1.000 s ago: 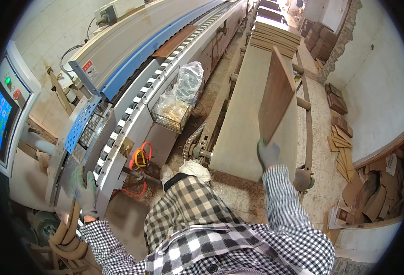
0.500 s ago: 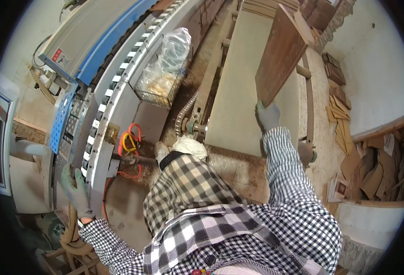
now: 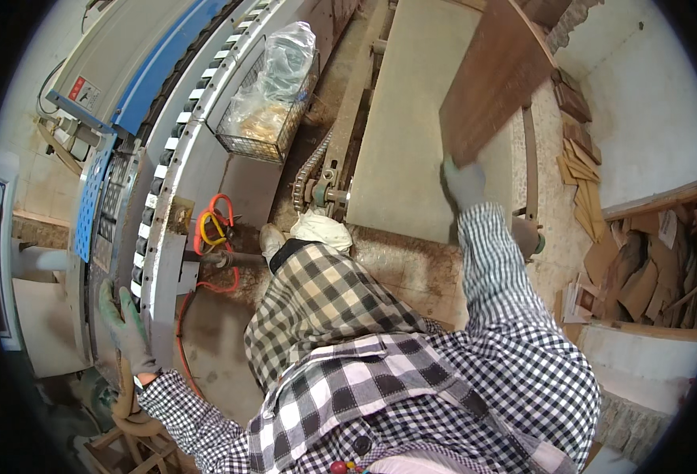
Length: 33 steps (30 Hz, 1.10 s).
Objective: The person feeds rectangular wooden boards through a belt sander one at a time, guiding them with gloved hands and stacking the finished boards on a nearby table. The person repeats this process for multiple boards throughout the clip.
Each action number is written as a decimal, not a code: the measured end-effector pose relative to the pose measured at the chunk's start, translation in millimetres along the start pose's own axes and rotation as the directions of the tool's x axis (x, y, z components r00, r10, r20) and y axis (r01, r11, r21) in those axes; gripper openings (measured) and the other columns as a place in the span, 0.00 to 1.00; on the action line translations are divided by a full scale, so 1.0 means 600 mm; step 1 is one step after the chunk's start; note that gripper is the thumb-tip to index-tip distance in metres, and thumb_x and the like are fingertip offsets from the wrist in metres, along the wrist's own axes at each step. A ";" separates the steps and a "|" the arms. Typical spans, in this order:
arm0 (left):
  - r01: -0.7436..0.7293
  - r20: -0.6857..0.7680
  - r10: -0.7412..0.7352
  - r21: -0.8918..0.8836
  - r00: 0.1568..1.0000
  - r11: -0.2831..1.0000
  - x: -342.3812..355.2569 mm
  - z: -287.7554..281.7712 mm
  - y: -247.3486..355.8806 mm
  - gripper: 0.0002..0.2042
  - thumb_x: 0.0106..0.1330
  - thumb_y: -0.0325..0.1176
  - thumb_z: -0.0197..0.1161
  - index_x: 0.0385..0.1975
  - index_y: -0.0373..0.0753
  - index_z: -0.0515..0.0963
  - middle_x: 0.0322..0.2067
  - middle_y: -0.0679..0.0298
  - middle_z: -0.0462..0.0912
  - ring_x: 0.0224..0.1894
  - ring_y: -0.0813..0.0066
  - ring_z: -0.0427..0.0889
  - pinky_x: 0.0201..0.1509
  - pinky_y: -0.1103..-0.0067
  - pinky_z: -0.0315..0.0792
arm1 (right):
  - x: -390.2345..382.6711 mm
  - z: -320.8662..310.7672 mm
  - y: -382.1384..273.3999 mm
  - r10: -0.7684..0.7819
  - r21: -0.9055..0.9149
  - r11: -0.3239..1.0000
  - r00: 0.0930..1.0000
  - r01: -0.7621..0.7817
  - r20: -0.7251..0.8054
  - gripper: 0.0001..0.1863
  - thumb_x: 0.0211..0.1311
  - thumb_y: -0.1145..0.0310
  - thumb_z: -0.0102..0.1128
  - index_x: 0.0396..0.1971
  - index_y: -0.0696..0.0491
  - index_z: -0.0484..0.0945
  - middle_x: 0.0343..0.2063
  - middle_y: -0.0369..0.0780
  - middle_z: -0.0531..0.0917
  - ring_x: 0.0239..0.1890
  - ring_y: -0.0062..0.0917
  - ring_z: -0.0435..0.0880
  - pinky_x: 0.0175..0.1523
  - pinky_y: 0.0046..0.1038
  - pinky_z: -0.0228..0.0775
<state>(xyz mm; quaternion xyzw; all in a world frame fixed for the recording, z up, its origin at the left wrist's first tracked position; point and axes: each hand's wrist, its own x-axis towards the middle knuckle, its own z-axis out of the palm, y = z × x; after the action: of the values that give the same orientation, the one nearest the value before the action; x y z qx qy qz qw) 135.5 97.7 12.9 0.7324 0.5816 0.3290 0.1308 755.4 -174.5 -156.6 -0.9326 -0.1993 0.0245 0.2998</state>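
Observation:
My right hand point(image 3: 465, 186), in a grey glove, is closed on the near corner of a brown wooden board point(image 3: 497, 83). The board is held tilted over the wide greenish-grey belt point(image 3: 403, 134); its far end is blurred. Whether its lower edge touches the belt, I cannot tell. On the left, my gloved left hand point(image 3: 129, 330) lies with fingers stretched and apart against the near end of the machine point(image 3: 103, 261), beside the track of black-and-white rollers point(image 3: 151, 207). Nothing is held in it.
A wire basket point(image 3: 246, 145) with clear plastic bags hangs on the machine's side. Orange and yellow hoses point(image 3: 216, 225) loop below it. A chain point(image 3: 310, 170) runs along the belt's left side. Wooden pieces point(image 3: 581, 178) and a bin of scraps point(image 3: 648, 276) are at right.
The far end of the board has swung to the right, and its face shows broader. My right hand keeps its corner. My left hand stays at the machine's end while the view shifts slightly.

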 end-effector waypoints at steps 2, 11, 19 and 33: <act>0.059 -0.021 -0.061 -0.093 0.998 0.994 -0.013 0.002 0.008 0.24 0.75 0.40 0.56 0.65 0.31 0.68 0.64 0.52 0.70 0.67 0.60 0.68 0.72 0.70 0.60 | -0.084 -0.024 0.023 -0.353 -0.024 0.935 0.928 0.353 -0.121 0.26 0.66 0.54 0.56 0.52 0.61 0.79 0.45 0.58 0.84 0.45 0.50 0.85 0.53 0.43 0.76; 0.017 -0.032 -0.020 -0.093 0.999 0.995 0.005 0.007 -0.007 0.25 0.75 0.39 0.57 0.65 0.30 0.68 0.64 0.51 0.70 0.67 0.60 0.68 0.71 0.70 0.61 | 0.035 0.047 0.010 -0.010 -0.111 0.994 0.998 0.003 -0.062 0.28 0.62 0.46 0.58 0.41 0.59 0.83 0.35 0.56 0.85 0.41 0.50 0.85 0.49 0.46 0.75; -0.227 -0.343 0.127 -0.267 0.931 0.937 -0.036 0.030 0.032 0.24 0.75 0.35 0.57 0.68 0.37 0.66 0.65 0.60 0.71 0.63 0.70 0.72 0.67 0.74 0.65 | -0.043 -0.039 -0.149 -0.209 0.780 0.603 0.911 -0.165 0.354 0.16 0.65 0.63 0.65 0.39 0.63 0.82 0.31 0.44 0.86 0.31 0.32 0.86 0.35 0.31 0.77; 0.615 0.603 0.207 -0.788 0.770 0.008 -0.211 0.192 0.269 0.20 0.75 0.36 0.59 0.58 0.28 0.73 0.53 0.60 0.80 0.52 0.74 0.79 0.57 0.76 0.73 | -0.417 -0.035 -0.338 -0.699 0.868 0.273 0.534 -0.416 0.475 0.21 0.72 0.56 0.59 0.56 0.56 0.74 0.51 0.41 0.82 0.44 0.29 0.85 0.51 0.35 0.79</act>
<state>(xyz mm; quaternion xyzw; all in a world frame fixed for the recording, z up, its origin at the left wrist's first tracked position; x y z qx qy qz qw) 318.5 -45.6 -22.5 0.3878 0.2255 0.3708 0.8132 456.4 -132.8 -42.4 -0.3897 -0.3575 0.5394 0.6552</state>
